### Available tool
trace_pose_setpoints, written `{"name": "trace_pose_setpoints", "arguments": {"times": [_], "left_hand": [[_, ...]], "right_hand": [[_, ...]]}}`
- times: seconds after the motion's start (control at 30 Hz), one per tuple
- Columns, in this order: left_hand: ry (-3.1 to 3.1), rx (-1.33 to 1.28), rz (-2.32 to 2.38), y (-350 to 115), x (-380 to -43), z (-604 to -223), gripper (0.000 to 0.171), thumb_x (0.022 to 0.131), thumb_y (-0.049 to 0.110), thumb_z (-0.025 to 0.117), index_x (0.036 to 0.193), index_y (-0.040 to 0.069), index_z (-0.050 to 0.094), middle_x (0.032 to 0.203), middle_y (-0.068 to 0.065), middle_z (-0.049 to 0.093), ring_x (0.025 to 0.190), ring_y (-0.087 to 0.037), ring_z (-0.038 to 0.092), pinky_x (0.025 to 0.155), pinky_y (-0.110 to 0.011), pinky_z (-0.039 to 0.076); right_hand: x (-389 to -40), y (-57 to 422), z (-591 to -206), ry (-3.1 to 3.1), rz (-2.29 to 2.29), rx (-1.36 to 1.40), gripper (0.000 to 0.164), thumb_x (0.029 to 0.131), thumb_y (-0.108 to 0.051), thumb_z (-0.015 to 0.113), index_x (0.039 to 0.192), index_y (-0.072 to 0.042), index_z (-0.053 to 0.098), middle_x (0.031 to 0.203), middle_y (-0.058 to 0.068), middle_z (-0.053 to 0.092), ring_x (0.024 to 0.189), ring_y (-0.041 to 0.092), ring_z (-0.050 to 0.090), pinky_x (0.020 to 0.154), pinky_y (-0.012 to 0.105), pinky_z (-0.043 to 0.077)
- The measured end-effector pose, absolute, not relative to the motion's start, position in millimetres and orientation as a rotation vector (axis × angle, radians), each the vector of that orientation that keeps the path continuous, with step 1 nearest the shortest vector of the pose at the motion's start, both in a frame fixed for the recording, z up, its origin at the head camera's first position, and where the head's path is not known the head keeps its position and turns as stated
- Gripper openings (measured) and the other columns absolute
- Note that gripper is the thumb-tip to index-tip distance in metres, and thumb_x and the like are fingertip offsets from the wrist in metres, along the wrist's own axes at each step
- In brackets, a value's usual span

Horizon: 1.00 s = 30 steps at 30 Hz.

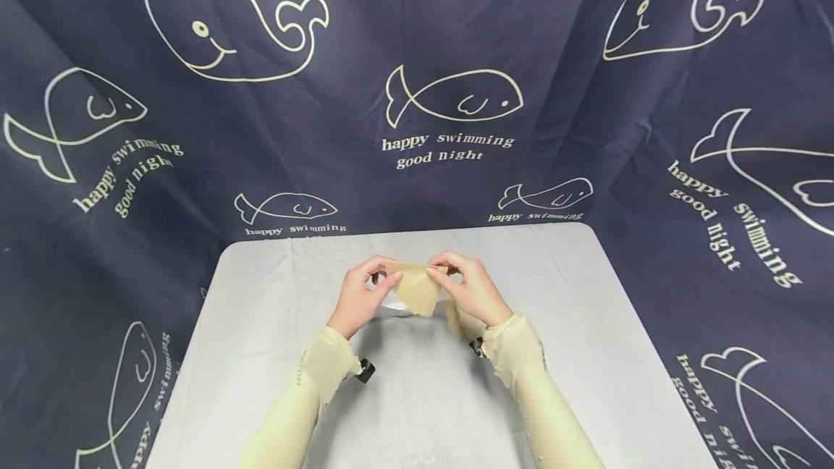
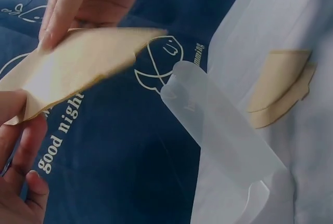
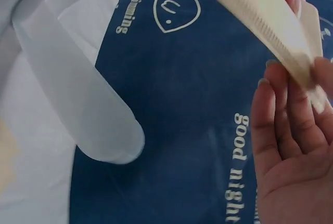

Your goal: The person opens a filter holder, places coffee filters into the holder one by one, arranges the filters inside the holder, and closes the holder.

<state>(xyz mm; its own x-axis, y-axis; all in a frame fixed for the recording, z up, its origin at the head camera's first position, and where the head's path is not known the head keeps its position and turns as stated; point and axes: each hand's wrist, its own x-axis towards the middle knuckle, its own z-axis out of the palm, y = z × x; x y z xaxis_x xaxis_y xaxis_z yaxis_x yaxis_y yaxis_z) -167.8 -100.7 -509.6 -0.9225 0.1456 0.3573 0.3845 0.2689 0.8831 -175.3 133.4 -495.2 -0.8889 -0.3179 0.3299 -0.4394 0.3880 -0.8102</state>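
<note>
Between my two hands a tan paper coffee filter (image 1: 417, 291) is stretched out above the table, its crimped seam showing in the right wrist view. My left hand (image 1: 360, 297) pinches one upper corner between thumb and fingers. At the opposite corner, my right hand (image 1: 474, 291) pinches the same edge. Beyond and below the filter stands a translucent white plastic holder (image 2: 223, 130) with a rounded end, mostly hidden by the hands in the head view. More tan coffee filters (image 2: 281, 86) lie on the table, partly under the right wrist in the head view.
The table (image 1: 260, 353) has a pale cloth cover and rounded far corners. Dark blue curtains (image 1: 449, 20) with white whale and fish drawings hang behind it and on both sides. A small black camera mount (image 1: 366, 370) sits at the left wrist.
</note>
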Motion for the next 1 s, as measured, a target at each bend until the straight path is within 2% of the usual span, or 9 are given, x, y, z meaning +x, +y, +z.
{"name": "trace_pose_setpoints", "arguments": {"times": [0.13, 0.3, 0.43, 0.57, 0.67, 0.73, 0.9, 1.0], "left_hand": [[-2.290, -0.428, -1.712, -101.7, -165.6, -498.3, 0.008, 0.090, 0.000, 0.075, 0.098, -0.001, 0.074, 0.092, -0.017, 0.074, 0.076, -0.006, 0.055, 0.072, -0.037, 0.042], [-2.253, -0.374, -1.764, -103.2, -161.5, -485.7, 0.009, 0.091, -0.002, 0.073, 0.100, -0.004, 0.074, 0.091, -0.021, 0.072, 0.078, -0.005, 0.052, 0.075, -0.034, 0.042], [-2.245, -0.418, -1.773, -105.6, -166.7, -500.6, 0.006, 0.093, 0.007, 0.075, 0.097, 0.003, 0.074, 0.087, -0.012, 0.070, 0.080, -0.008, 0.055, 0.076, -0.031, 0.045], [-2.245, -0.489, -1.775, -109.8, -170.0, -508.1, 0.012, 0.093, 0.014, 0.077, 0.105, 0.012, 0.075, 0.100, -0.005, 0.073, 0.090, -0.011, 0.060, 0.083, -0.028, 0.047], [-2.267, -0.565, -1.686, -113.4, -172.8, -505.0, 0.026, 0.092, 0.014, 0.078, 0.118, 0.014, 0.073, 0.115, -0.005, 0.074, 0.102, -0.014, 0.064, 0.093, -0.031, 0.048], [-2.306, -0.638, -1.510, -115.1, -173.9, -501.8, 0.032, 0.091, 0.015, 0.079, 0.122, 0.015, 0.072, 0.117, -0.002, 0.074, 0.109, -0.016, 0.065, 0.099, -0.034, 0.047], [-2.373, -0.798, -1.049, -114.7, -172.4, -501.0, 0.038, 0.089, 0.022, 0.081, 0.125, 0.016, 0.072, 0.115, 0.003, 0.075, 0.112, -0.021, 0.066, 0.106, -0.046, 0.044], [-2.380, -0.834, -0.940, -112.0, -172.2, -502.5, 0.040, 0.090, 0.025, 0.080, 0.128, 0.016, 0.071, 0.117, 0.002, 0.075, 0.114, -0.023, 0.065, 0.105, -0.049, 0.043]], "right_hand": [[-176.3, 136.1, -503.4, -2.500, 1.645, 0.609, 0.007, 0.094, -0.015, 0.075, 0.099, -0.010, 0.075, 0.088, 0.002, 0.075, 0.084, 0.013, 0.069, 0.079, 0.027, 0.054], [-174.8, 136.3, -516.4, -2.537, 1.708, 0.660, 0.007, 0.092, -0.015, 0.078, 0.093, -0.010, 0.075, 0.089, 0.003, 0.074, 0.083, 0.009, 0.067, 0.083, 0.029, 0.056], [-170.7, 135.3, -520.6, -2.542, 1.677, 0.683, 0.010, 0.092, -0.018, 0.079, 0.083, -0.017, 0.074, 0.083, -0.004, 0.072, 0.078, 0.008, 0.064, 0.077, 0.027, 0.054], [-169.6, 137.2, -523.6, -2.549, 1.614, 0.677, 0.013, 0.092, -0.016, 0.078, 0.080, -0.019, 0.074, 0.081, -0.007, 0.072, 0.075, 0.006, 0.062, 0.072, 0.030, 0.053], [-171.5, 138.9, -523.3, -2.553, 1.517, 0.724, 0.013, 0.092, -0.016, 0.078, 0.080, -0.018, 0.073, 0.080, -0.007, 0.070, 0.074, 0.005, 0.061, 0.073, 0.036, 0.055], [-172.9, 139.7, -522.7, -2.550, 1.412, 0.796, 0.017, 0.092, -0.015, 0.078, 0.078, -0.018, 0.069, 0.077, -0.008, 0.067, 0.073, 0.003, 0.060, 0.072, 0.036, 0.055], [-173.0, 141.5, -522.1, -2.515, 1.146, 1.019, 0.025, 0.091, -0.012, 0.079, 0.075, -0.018, 0.061, 0.072, -0.010, 0.056, 0.069, 0.001, 0.052, 0.065, 0.024, 0.050], [-172.7, 140.8, -521.0, -2.499, 1.083, 1.094, 0.022, 0.091, -0.013, 0.079, 0.077, -0.018, 0.062, 0.073, -0.010, 0.055, 0.069, 0.001, 0.049, 0.065, 0.021, 0.047]]}}
